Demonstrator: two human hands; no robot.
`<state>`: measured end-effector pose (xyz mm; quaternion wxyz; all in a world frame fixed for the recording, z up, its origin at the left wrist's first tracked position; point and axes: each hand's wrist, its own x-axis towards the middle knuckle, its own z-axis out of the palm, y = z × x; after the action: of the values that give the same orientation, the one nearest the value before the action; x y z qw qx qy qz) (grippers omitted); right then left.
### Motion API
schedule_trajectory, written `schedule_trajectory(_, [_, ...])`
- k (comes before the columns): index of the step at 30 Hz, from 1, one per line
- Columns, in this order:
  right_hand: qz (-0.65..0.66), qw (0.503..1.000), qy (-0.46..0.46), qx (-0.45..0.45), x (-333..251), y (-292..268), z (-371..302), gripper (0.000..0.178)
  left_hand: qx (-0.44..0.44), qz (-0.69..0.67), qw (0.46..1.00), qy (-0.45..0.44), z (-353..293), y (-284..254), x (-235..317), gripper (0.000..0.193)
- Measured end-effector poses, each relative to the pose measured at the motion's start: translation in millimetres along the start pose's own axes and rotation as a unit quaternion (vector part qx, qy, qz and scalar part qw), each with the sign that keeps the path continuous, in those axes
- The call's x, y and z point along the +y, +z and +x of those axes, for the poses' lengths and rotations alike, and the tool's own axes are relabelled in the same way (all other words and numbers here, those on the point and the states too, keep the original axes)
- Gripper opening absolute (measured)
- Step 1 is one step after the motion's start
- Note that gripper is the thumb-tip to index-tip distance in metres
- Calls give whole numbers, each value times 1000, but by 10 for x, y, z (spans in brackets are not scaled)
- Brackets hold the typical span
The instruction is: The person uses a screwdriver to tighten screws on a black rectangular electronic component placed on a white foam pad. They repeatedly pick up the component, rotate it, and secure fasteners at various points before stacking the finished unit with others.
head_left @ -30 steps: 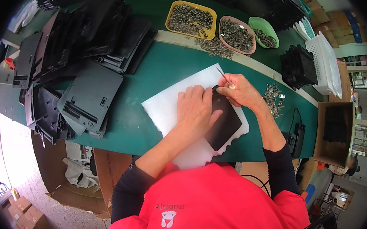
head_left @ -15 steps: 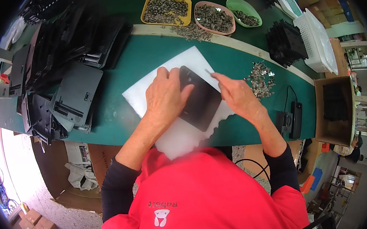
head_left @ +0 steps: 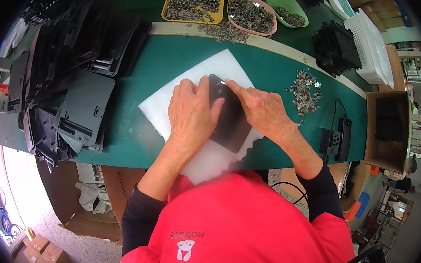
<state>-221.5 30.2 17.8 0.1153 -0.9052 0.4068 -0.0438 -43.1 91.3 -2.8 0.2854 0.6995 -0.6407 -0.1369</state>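
Note:
On a white foam sheet (head_left: pixel 198 167) lies a flat, dark rectangular panel (head_left: pixel 233 134) with rounded corners. My left hand (head_left: pixel 189 108) grips the panel's left side, fingers curled along the edge and thumb across its face. My right hand (head_left: pixel 263 107) is closed, with its forefinger stretched to the panel's far end. At that fingertip is a small shiny metal piece (head_left: pixel 223 82), touching or just over the panel's far edge; its exact shape is too small to make out. The right thumb is hidden under the hand.
Small metal parts fill a yellow tray (head_left: pixel 165 11), a pink tray (head_left: pixel 273 22) and a green tray (head_left: pixel 295 7). A loose metal pile (head_left: pixel 305 92) sits at right, near a black device (head_left: pixel 342 138). Dark plastic housings (head_left: pixel 82 109) are stacked at left. An open carton (head_left: pixel 401 131) stands at right.
My right hand has moved left, bringing the small metal piece from beside the panel to its far end. My left hand and the panel have stayed nearly in place.

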Motion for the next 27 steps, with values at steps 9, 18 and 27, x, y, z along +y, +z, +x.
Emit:
schedule_trajectory(9, [-115, 992, -28, -42, -45, 29, 5, 56, 3, -18, 1000, -4, 1, 19, -21, 54])
schedule_trajectory(18, [-153, 987, 0, -57, -287, -6, 100, 57, -1, -26, 1000, -16, 43, 21, -31, 54])
schedule_trajectory(27, [-23, 999, -30, -21, -32, -27, 140, 47, 32, -30, 999, -3, -5, 84, -51, 52])
